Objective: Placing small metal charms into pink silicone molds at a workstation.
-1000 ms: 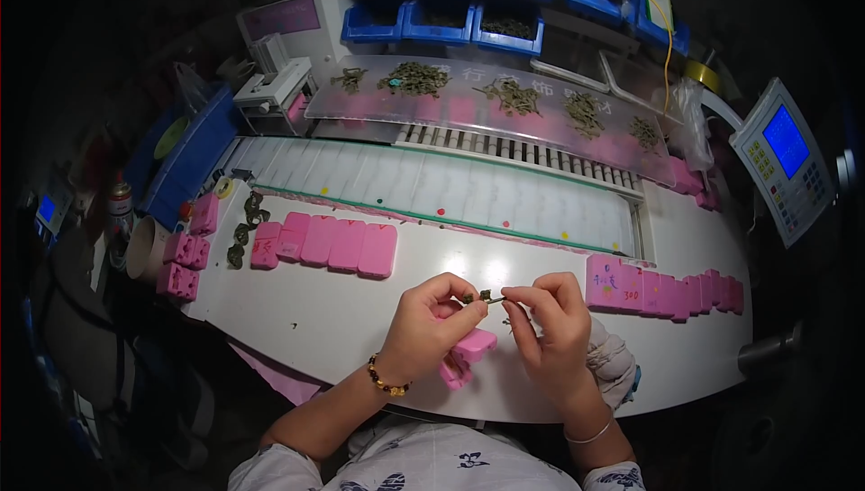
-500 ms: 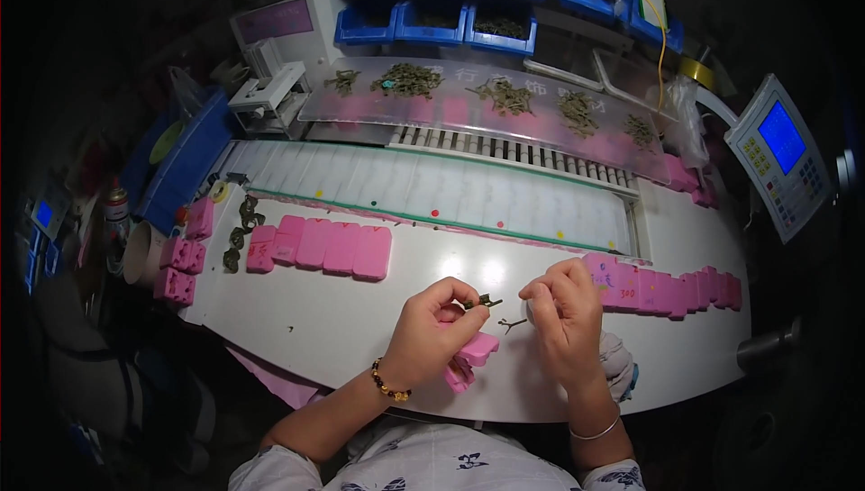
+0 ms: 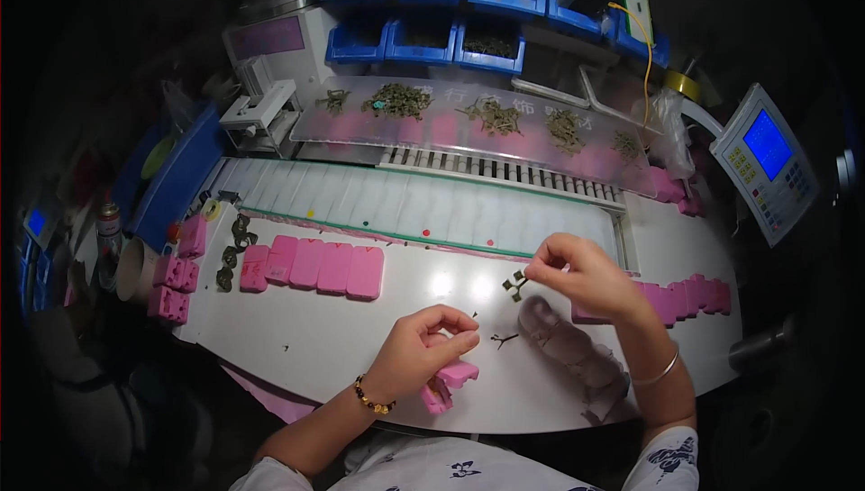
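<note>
My right hand (image 3: 586,275) is raised over the table, pinching a small dark green branched piece (image 3: 514,286) with squarish ends. Lower and to the left, my left hand (image 3: 422,349) has its thumb and forefinger curled close together. A tiny dark sliver (image 3: 476,314) shows by its fingertips; whether they grip it is unclear. Under that hand sits a notched pink block (image 3: 439,397) with another pink piece (image 3: 458,374) against it. Between the hands a thin dark forked piece (image 3: 505,340) lies on the white table (image 3: 342,347).
A grey cloth roll (image 3: 577,360) lies below my right forearm. Pink blocks (image 3: 333,268) stand in rows left and right. Farther back are a green-edged tray (image 3: 423,198), a clear sheet (image 3: 441,131) bearing green piles, and blue bins (image 3: 491,45). A keypad display (image 3: 766,162) stands right.
My right hand has moved up and away from the left one, now carrying the branched piece. The dark green pieces seen earlier in my left fingers no longer show there.
</note>
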Tool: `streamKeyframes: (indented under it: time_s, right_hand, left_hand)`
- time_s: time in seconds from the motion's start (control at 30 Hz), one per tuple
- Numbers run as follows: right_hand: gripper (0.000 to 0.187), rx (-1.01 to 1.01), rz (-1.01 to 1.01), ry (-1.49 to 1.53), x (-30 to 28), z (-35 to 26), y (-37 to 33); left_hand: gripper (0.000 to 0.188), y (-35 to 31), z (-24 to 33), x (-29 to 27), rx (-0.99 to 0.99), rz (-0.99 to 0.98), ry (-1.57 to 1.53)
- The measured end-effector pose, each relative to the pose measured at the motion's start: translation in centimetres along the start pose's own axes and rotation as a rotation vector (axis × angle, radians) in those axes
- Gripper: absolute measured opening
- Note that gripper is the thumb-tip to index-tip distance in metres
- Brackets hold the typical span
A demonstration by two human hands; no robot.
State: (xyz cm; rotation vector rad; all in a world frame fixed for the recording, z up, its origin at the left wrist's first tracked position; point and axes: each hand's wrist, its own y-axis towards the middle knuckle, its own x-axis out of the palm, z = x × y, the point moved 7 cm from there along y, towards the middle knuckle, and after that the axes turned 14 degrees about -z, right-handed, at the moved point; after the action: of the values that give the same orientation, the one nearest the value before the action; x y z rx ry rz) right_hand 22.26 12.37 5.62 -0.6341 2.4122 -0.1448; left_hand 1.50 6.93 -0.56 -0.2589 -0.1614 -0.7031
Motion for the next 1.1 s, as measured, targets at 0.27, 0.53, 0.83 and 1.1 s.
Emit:
streamKeyframes:
  time_s: [0.27,0.53,0.83,1.1]
  right_hand:
    - [0.044,-0.096,0.681,0.289,-17.5,1.1,3.9]
    - [0.049,-0.050,0.282,-0.048,-6.2,2.8,-1.9]
    - [0.078,-0.034,-0.008,-0.558,6.3,1.9,-8.9]
    - [0.061,-0.477,0.662,-0.857,2.1,-9.1,-11.1]
  left_hand:
    - [0.022,-0.3,-1.2,0.6,-0.064,-0.045,-0.024]
    - [0.035,-0.3,-1.3,-0.9,0.083,0.025,-0.328]
    - [0.057,1.6,-0.6,0.9,0.019,-0.013,-0.378]
    - [0.065,1.7,-1.7,1.4,0.020,0.054,-0.543]
